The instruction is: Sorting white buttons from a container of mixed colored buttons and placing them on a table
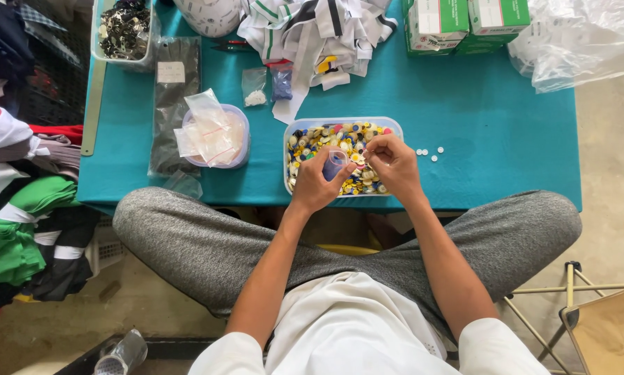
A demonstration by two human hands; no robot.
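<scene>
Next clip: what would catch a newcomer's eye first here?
The clear tub of many-coloured buttons at the near edge of the teal table, with both hands over it. The left hand holds a small clear cup; the right hand pinches something tiny. A few white buttons lie right of the tub.

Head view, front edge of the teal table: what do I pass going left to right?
Round clear tub holding plastic bags → left hand gripping a small blue-tinted clear cup → right hand over the rectangular tray of mixed coloured buttons → loose white buttons.
</scene>
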